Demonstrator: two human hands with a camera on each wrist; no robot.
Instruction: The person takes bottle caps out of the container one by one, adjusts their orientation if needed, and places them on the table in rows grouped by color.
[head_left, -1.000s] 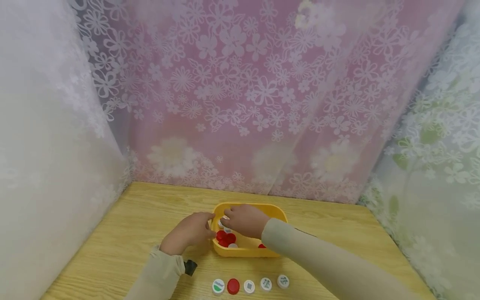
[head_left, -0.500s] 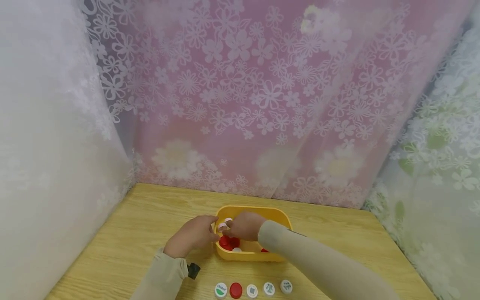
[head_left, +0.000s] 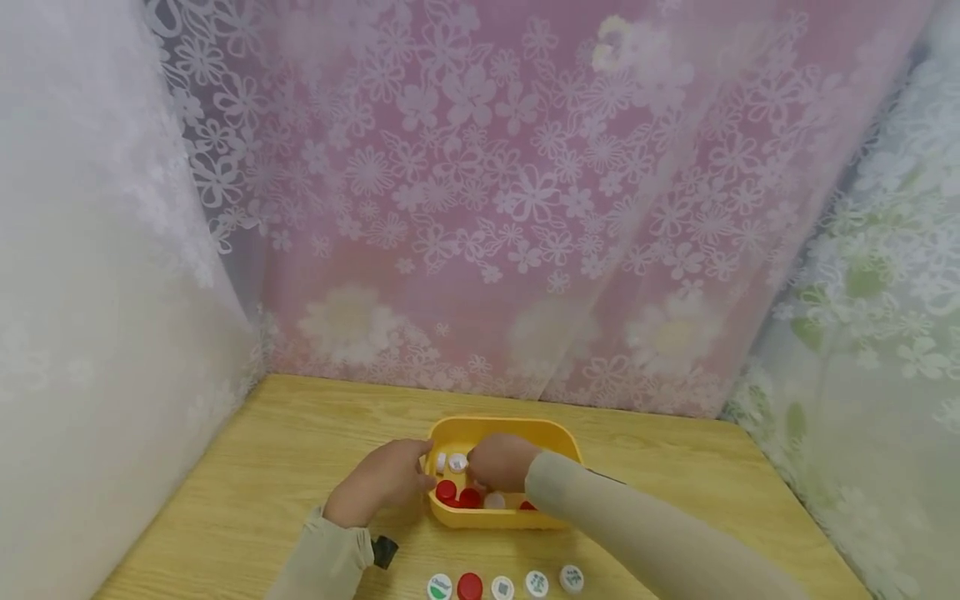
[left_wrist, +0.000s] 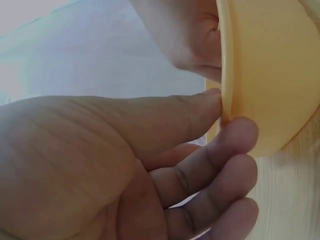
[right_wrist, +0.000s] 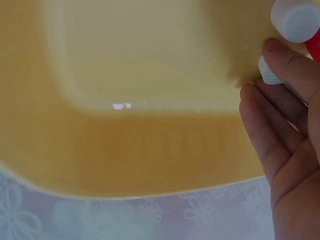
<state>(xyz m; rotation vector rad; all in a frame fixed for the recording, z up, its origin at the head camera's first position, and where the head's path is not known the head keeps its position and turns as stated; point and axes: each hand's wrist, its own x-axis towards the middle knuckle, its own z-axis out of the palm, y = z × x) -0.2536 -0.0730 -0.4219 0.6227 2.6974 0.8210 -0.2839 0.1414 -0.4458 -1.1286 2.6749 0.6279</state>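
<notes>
My left hand (head_left: 378,483) pinches the left rim of a yellow plastic tub (head_left: 504,518). In the left wrist view, the thumb lies inside the rim and the curled fingers are outside. Inside the tub, my right hand (head_left: 504,462) has its fingers bent downward. The right wrist view shows a small white bottle cap (right_wrist: 269,73) between its thumb and fingers. Left of that hand lie a white cap with a printed square (head_left: 457,462) and another white cap on its edge (head_left: 441,463). Red bottle caps (head_left: 446,490) and a pale cap (head_left: 494,501) are near the front wall.
On the wooden table (head_left: 330,408), a row of bottle caps lies before the tub, including a green-and-white one (head_left: 439,587), a red one (head_left: 470,586) and a green-printed one (head_left: 572,578). A pink floral curtain (head_left: 487,208) hangs behind; pale sheets flank both sides.
My right hand has gone down into the tub and shifted slightly right. The white and red caps beside it have been moved about. My left hand keeps its hold on the rim.
</notes>
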